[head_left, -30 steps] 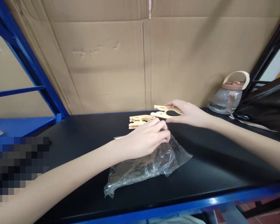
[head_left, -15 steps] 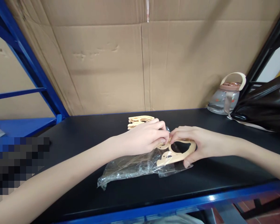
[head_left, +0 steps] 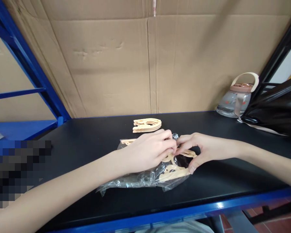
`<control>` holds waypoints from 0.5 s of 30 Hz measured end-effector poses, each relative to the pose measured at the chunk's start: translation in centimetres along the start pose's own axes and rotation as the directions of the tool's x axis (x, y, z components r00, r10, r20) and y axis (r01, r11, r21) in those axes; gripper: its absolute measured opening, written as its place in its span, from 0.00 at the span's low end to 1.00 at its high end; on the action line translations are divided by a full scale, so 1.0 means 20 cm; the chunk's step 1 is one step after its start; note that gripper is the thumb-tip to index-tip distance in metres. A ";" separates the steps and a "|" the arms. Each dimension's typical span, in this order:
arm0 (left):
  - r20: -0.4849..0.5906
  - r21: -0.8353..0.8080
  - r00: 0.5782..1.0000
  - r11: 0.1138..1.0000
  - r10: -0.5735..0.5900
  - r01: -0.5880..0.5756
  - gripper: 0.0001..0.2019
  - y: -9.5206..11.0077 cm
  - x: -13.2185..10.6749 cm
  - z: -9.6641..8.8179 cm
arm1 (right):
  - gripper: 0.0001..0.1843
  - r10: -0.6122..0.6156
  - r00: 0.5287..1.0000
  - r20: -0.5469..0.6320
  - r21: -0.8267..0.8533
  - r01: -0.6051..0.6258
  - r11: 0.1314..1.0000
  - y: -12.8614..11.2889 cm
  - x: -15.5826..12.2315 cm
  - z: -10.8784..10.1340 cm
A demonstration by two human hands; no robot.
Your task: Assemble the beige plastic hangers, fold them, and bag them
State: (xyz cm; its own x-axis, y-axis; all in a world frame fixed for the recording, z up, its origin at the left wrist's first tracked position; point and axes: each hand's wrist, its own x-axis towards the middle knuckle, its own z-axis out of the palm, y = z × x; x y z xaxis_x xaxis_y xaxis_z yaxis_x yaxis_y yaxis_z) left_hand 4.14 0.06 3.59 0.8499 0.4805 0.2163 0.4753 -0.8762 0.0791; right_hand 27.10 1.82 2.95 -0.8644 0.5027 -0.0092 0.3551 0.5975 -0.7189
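Observation:
A cream folding hanger (head_left: 176, 173) lies partly inside a clear plastic bag (head_left: 133, 181) on the black tabletop. My left hand (head_left: 155, 149) is closed over the upper part of the bag, its fingertips pinching at the opening beside the hanger. My right hand (head_left: 196, 145) grips the hanger from the right, with the thumb on its lower arm and the fingers on the upper side. Under my left hand, another cream piece (head_left: 127, 141) shows at the bag's far left edge. Behind the hands rests a stack of folded cream hangers (head_left: 147, 125).
Cardboard (head_left: 106, 64) stands upright along the back of the black tabletop (head_left: 92, 136). At the right rear are a clear water bottle (head_left: 235, 100) with a handle and a black bag (head_left: 276, 110). A blue frame (head_left: 46, 97) rises at the left.
The hanger and bag have shifted slightly left and toward me, and the hanger's arms look more spread. More of the stack behind my left hand shows.

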 end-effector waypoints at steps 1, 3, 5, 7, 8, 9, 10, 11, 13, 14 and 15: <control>-0.004 -0.008 1.000 1.000 -0.004 0.004 0.13 0.01 -0.01 0.01 | 0.24 0.002 1.000 -0.001 -0.003 -0.002 1.000 0.01 0.00 0.00; -0.021 -0.033 1.000 0.999 -0.007 0.006 0.12 0.03 -0.04 0.03 | 0.23 0.011 1.000 -0.004 -0.020 -0.011 1.000 0.02 -0.02 0.00; -0.031 -0.046 0.999 0.999 -0.014 0.012 0.13 0.04 -0.08 0.04 | 0.25 0.021 1.000 -0.017 -0.052 -0.022 0.998 0.03 -0.05 -0.01; -0.018 -0.034 1.000 0.999 -0.026 0.025 0.14 0.05 -0.10 0.05 | 0.28 0.035 0.999 -0.039 -0.108 -0.039 0.993 0.04 -0.09 -0.02; 0.005 -0.026 0.999 0.999 -0.031 0.032 0.14 0.04 -0.11 0.05 | 0.29 0.047 0.998 -0.049 -0.142 -0.054 0.988 0.05 -0.11 -0.03; 0.034 -0.021 0.999 0.999 -0.036 0.036 0.14 0.04 -0.11 0.05 | 0.30 0.065 0.996 -0.059 -0.175 -0.074 0.982 0.05 -0.13 -0.03; 0.065 -0.022 0.997 0.999 -0.036 0.038 0.14 0.04 -0.12 0.04 | 0.29 0.082 0.994 -0.070 -0.203 -0.094 0.975 0.05 -0.14 -0.03; 0.097 -0.026 0.995 0.999 -0.028 0.031 0.15 0.04 -0.11 0.03 | 0.28 0.096 0.992 -0.082 -0.222 -0.112 0.969 0.05 -0.16 -0.02; 0.153 -0.032 0.988 0.999 0.016 -0.011 0.15 0.05 -0.10 0.02 | 0.24 0.110 0.988 -0.106 -0.234 -0.132 0.963 0.04 -0.17 -0.01; 0.177 -0.030 0.983 0.999 0.045 -0.040 0.15 0.05 -0.09 0.01 | 0.22 0.107 0.987 -0.116 -0.237 -0.132 0.962 0.04 -0.17 -0.01; 0.195 -0.026 0.978 0.998 0.069 -0.065 0.14 0.06 -0.08 0.00 | 0.21 0.099 0.987 -0.126 -0.244 -0.128 0.961 0.04 -0.17 0.00</control>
State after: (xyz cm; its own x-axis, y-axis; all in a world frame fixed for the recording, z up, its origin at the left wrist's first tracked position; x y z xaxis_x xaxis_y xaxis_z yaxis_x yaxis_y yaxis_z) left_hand 3.41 -1.65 3.26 0.9086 0.4169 0.0272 0.4131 -0.9062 0.0900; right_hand 30.31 0.64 2.45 -0.7729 0.6344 0.0076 0.5388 0.6627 -0.5202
